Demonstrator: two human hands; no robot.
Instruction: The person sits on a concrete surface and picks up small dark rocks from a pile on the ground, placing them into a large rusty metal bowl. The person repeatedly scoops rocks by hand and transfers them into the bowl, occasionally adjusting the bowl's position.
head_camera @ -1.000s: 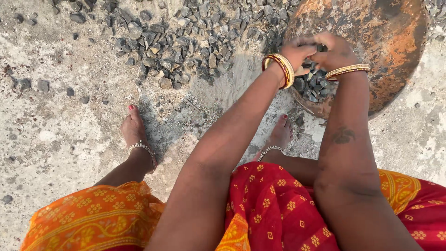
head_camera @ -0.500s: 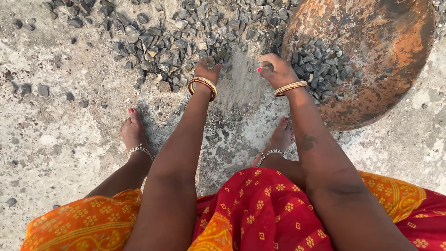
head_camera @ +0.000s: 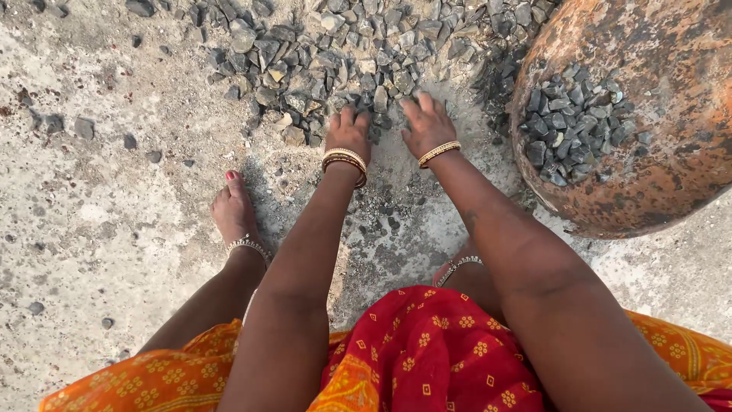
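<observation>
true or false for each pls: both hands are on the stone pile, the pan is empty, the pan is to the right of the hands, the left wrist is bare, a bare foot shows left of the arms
1. Both hands rest on the stone pile. True: the left hand and right hand lie palm down at its near edge.
2. The pan is empty. False: it holds a heap of grey stones.
3. The pan is right of the hands. True.
4. The left wrist is bare. False: it wears gold bangles.
5. A bare foot shows left of the arms. True.

Outdoor work yard: rough pale concrete ground [head_camera: 99,221], a heap of grey crushed stones [head_camera: 320,46], a rusty round metal pan [head_camera: 671,114].
</observation>
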